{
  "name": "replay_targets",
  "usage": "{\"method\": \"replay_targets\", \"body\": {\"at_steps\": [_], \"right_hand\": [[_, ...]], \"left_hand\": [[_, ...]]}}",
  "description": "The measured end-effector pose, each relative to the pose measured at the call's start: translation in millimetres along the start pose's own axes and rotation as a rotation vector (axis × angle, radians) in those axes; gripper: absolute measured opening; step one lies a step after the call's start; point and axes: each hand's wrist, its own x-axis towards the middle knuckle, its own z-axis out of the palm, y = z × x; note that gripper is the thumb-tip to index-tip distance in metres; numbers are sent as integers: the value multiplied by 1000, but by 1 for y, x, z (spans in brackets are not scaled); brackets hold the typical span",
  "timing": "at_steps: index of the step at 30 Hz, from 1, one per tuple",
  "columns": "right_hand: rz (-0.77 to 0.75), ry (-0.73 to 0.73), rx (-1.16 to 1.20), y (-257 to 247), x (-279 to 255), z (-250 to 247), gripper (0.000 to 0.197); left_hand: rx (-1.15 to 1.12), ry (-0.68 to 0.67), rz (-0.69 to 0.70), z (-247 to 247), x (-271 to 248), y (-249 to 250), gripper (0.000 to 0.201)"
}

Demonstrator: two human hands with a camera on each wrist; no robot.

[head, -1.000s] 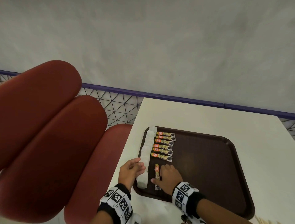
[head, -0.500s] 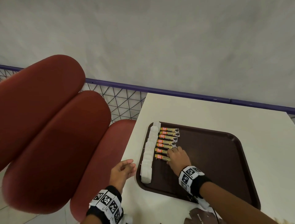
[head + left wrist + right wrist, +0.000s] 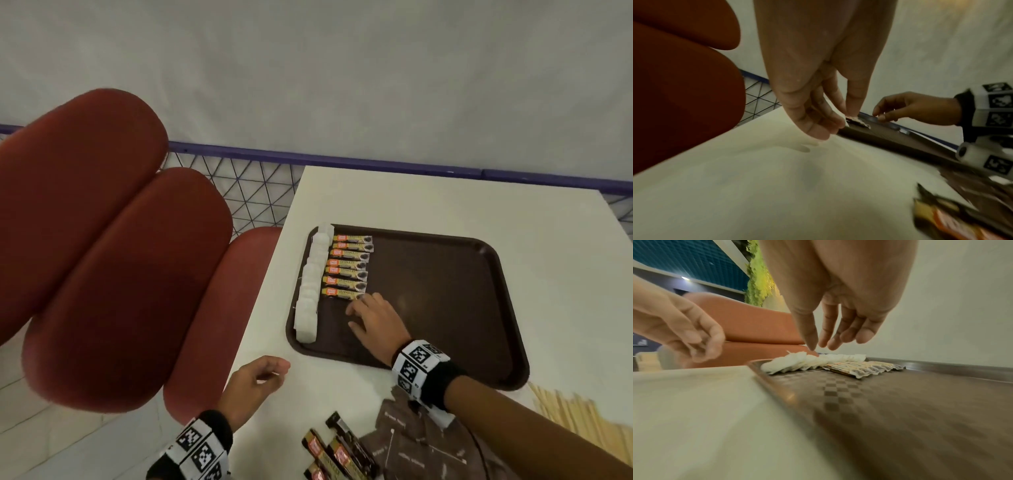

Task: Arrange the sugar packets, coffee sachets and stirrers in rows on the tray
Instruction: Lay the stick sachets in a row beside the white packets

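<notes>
A brown tray [image 3: 445, 308] lies on the white table [image 3: 428, 205]. Along its left edge runs a row of white sugar packets [image 3: 312, 284]. Beside them, several orange-and-gold coffee sachets [image 3: 349, 267] lie in a row. My right hand [image 3: 356, 313] hovers low over the tray just in front of the nearest sachet, fingers straight and holding nothing; the right wrist view shows the same hand [image 3: 830, 344] above the sugar packets [image 3: 813, 361]. My left hand [image 3: 277, 370] hangs over the table off the tray's front left corner, loosely curled and empty.
Loose coffee sachets [image 3: 339, 452] and a crumpled brown bag [image 3: 418, 442] lie on the table in front of the tray. Wooden stirrers [image 3: 575, 414] lie at the front right. Red seat cushions [image 3: 120, 257] stand left of the table, a purple rail [image 3: 342, 161] behind it.
My right hand carried a sachet from the tray's front to the near end of the coffee row, left it there and drew back. My left hand pulled away from the sugar row.
</notes>
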Motion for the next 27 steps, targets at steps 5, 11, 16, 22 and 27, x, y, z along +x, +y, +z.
{"method": "replay_targets", "body": {"at_steps": [5,11,16,22,27], "right_hand": [[-64,-295,49,-9,-65,-12,42],[-77,-458,-47,-29,-129,-27,47],[-63,-499,-147,-50,-158,-18,59],[-25,-446,-319,-68,-167,3,57],[-45,-324,-300,-82,-167,27,53]], "left_hand": [[256,-197,50,16,-38,-12,30],[464,-318,116,24,-66,-20,56],[504,-379,105,25,-82,-21,90],[807,-411,234,32,-96,-26,111],[939,-380,310,44,-86,-19,113]]}}
